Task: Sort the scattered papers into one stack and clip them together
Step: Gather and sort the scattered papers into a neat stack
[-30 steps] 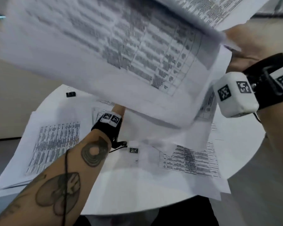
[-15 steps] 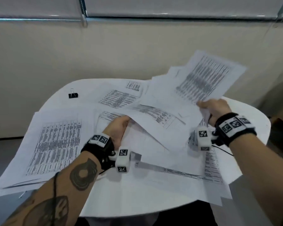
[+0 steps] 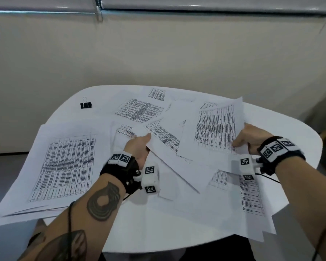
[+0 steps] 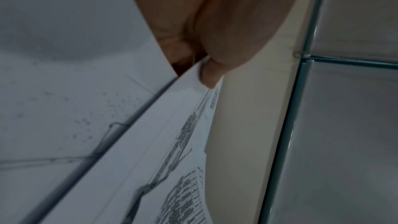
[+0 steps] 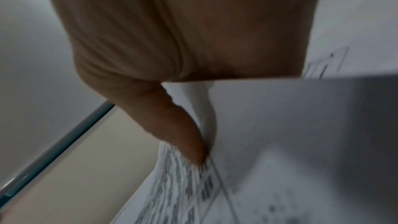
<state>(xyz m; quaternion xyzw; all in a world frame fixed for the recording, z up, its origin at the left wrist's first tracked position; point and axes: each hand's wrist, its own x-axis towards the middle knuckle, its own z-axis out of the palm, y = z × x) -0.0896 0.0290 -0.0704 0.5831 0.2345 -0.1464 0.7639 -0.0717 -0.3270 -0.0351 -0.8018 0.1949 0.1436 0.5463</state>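
Printed sheets lie scattered over the white round table. A loose stack of papers sits at the left and overhangs the edge. My left hand pinches the edge of a printed sheet near the table's middle; the left wrist view shows the thumb on that sheet. My right hand pinches a bundle of sheets at its right edge, thumb on top. A black binder clip stands at the far left, well away from both hands.
More printed sheets cover the near right of the table and hang over its front edge. A beige wall rises close behind the table. Grey floor shows at the left.
The papers that my right hand held high in front of the camera have come down low over the table's right side. My left hand has taken hold of a sheet's edge.
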